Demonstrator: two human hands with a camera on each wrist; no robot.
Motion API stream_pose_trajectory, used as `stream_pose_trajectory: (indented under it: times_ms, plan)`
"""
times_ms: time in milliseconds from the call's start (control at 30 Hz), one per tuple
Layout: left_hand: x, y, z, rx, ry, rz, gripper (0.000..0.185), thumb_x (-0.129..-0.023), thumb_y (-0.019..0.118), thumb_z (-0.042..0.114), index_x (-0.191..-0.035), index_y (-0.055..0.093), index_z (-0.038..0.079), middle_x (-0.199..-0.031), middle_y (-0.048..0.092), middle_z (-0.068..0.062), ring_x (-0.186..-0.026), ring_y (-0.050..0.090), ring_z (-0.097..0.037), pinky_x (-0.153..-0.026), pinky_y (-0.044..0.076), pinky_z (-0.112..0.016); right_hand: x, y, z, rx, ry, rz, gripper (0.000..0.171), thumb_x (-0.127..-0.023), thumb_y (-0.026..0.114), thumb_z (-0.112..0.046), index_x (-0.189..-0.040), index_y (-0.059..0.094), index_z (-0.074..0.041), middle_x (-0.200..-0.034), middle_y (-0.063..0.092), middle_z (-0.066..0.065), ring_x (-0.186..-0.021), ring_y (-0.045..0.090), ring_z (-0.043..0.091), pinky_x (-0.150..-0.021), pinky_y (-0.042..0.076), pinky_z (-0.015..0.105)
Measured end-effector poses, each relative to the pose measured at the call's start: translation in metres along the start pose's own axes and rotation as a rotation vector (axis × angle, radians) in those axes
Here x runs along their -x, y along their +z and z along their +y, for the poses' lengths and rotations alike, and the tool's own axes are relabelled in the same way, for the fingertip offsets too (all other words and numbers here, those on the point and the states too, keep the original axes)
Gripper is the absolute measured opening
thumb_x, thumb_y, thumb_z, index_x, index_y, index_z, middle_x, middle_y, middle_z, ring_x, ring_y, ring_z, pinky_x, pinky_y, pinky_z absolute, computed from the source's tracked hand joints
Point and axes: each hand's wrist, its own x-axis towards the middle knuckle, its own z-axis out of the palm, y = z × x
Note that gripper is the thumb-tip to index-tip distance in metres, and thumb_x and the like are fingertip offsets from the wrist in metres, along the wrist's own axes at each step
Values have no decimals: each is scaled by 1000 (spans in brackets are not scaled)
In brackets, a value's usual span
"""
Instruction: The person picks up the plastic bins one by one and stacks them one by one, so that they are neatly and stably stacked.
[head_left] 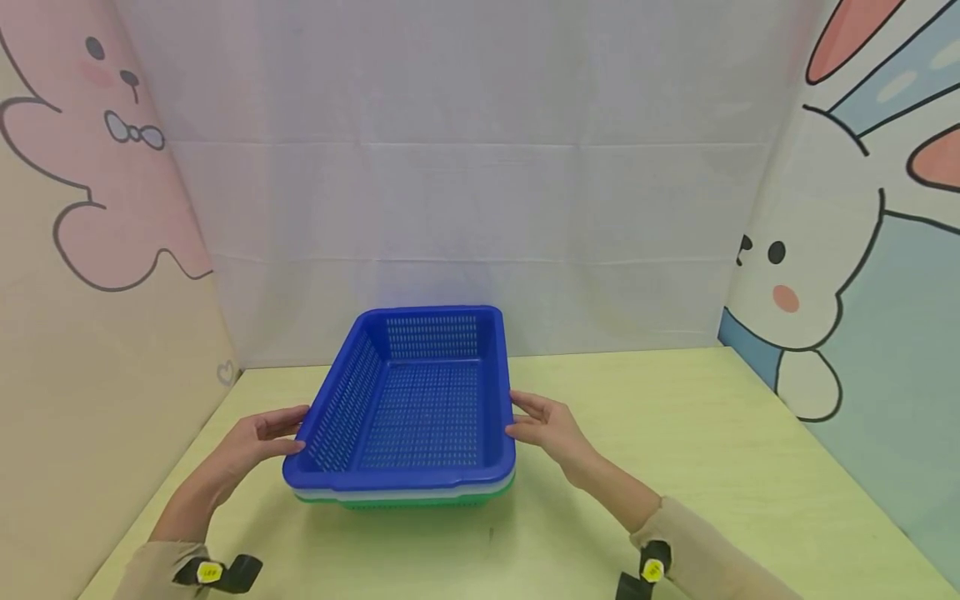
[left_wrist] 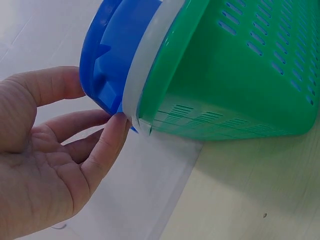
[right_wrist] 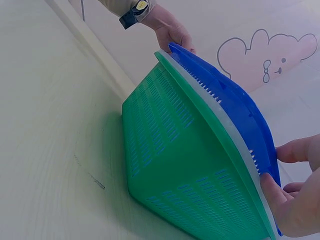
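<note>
Setting, head view: pale yellow-green table (head_left: 675,433), white curtain behind, rabbit-print panels at both sides.
Stack, head view: blue basket (head_left: 420,400) nested over white and green ones, centred between the hands, long axis running away from the person.
Hands, head view: left hand (head_left: 255,442) and right hand (head_left: 543,425) equally near, one at each long side.
Left wrist view: fingers (left_wrist: 107,145) relaxed, tips touching rim edges, not clamped.
Right wrist view: green basket (right_wrist: 180,165) lowest; fingertips (right_wrist: 280,200) against rim.

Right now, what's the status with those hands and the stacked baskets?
Left hand and right hand open, fingertips on the blue basket rim, either side. Blue nested over white and green baskets on the table. Nothing blocking.
</note>
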Motion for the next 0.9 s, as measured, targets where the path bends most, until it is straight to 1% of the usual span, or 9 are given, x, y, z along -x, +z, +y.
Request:
stream_pose_trajectory:
  times_ms: [133,300,333,433,500,567,633,733,900]
  plan:
    - [1,1,0,10,-5,4,65,-85,63,16,-136,32,-11,-135,39,-30,-93,47,16,-97,29,-63,1,-1,1,49,-15,18,54,-83,61,0,-133,42,5,-130,50,22,-111,56,31,-96,44,42]
    - [2,0,-4,-2,20,41,63,-86,62,17,-136,33,-9,-134,41,-28,-94,49,15,-97,35,-59,1,-2,7,142,-78,107,45,-80,64,-1,-123,54,3,-121,57,19,-103,57,31,-85,51,37]
    - [1,0,-6,-1,26,47,62,-87,61,17,-136,33,-9,-133,43,-27,-95,50,14,-96,37,-55,1,-2,9,145,-81,118,44,-79,64,-2,-122,54,3,-121,57,20,-102,57,30,-83,52,36]
    - [-1,0,-10,43,27,56,60,-89,58,18,-137,32,-9,-132,47,-21,-95,54,11,-93,46,-35,0,-2,14,103,-56,117,45,-81,62,-3,-124,52,4,-122,54,22,-99,60,27,-80,53,36]
    - [-5,1,-13,81,22,47,60,-91,55,19,-137,30,-9,-132,47,-20,-95,56,9,-87,48,-23,-1,-1,16,63,-29,96,49,-82,61,-4,-128,46,4,-125,51,24,-97,61,25,-80,54,37]
    - [-8,2,-16,118,7,41,59,-92,53,21,-138,29,-9,-136,43,-20,-95,57,7,-83,48,-16,-2,-1,19,33,-12,72,55,-83,61,-7,-133,40,4,-127,49,25,-95,62,23,-79,54,38]
    - [-10,4,-19,134,-14,44,59,-93,51,23,-139,29,-7,-139,38,-23,-95,56,8,-83,48,-16,-3,1,20,9,-3,49,59,-83,62,-9,-135,36,4,-127,47,25,-94,63,22,-78,54,39]
    - [-12,5,-23,139,-39,45,59,-94,49,26,-140,28,-5,-144,29,-24,-95,53,11,-86,49,-22,-5,3,20,-21,1,22,62,-84,62,-11,-137,33,4,-128,46,26,-94,63,22,-76,55,38]
    - [-13,7,-27,158,-50,46,59,-95,48,29,-141,28,-2,-145,28,-23,-97,49,14,-90,48,-30,-7,5,20,-54,11,17,61,-85,61,-11,-137,32,4,-128,45,27,-92,64,22,-74,55,38]
